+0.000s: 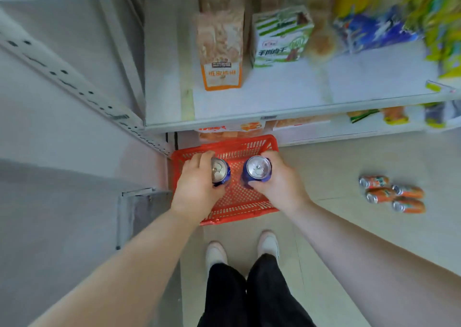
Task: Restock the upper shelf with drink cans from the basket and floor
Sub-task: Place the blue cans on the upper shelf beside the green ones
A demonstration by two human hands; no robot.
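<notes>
My left hand [197, 182] grips a blue drink can [220, 173] by its side, silver top facing up. My right hand [280, 179] grips a second blue can [257, 172] the same way. Both cans hover above a red plastic basket [239, 202] standing on the floor in front of the shelving. I see no other cans in the visible part of the basket. Several orange cans [391, 194] lie on their sides on the floor to the right. A white shelf board [287, 94] stretches above the basket.
On the shelf stand an orange-and-white snack bag [220, 52], a green-and-white box [280, 37] and blurred blue and yellow packs [399, 27]. A perforated white upright [74, 84] runs down the left. A lower shelf holds packets [299, 124]. My two feet [242, 249] stand behind the basket.
</notes>
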